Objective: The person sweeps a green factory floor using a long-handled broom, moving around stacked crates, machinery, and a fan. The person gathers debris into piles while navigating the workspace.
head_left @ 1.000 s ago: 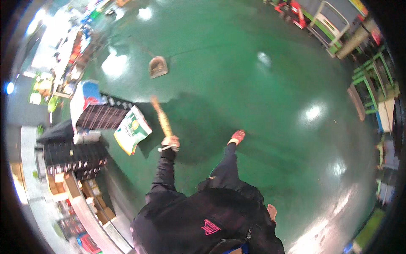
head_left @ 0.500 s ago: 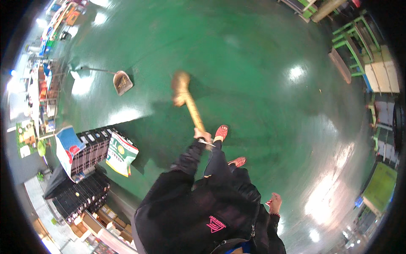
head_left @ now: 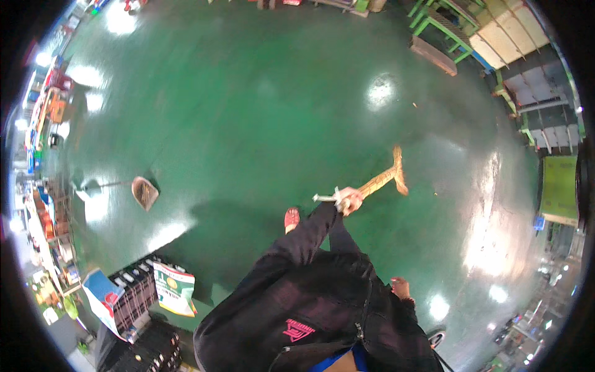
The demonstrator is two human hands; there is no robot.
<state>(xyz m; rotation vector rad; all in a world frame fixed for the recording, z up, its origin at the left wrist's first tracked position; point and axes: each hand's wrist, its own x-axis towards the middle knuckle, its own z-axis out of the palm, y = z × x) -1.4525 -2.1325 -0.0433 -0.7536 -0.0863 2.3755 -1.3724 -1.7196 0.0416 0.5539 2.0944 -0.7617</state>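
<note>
The glossy green floor (head_left: 248,118) carries white glare (head_left: 381,92) between cluttered shelves (head_left: 59,229) and green-framed stands (head_left: 441,28).

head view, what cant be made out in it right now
In the head view:
Gripped part of the broom: hidden by the left hand.
Second shoe: hidden, apparently by the black jacket or left hand; one red shoe shows.
Right hand: too small and blurred to tell whether it holds anything.
Debris in the dustpan: too small to identify.
Black crates: cut off by the lower edge.

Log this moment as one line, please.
left hand: gripping broom | right hand: beside body, off broom | dustpan: on floor, left
</note>
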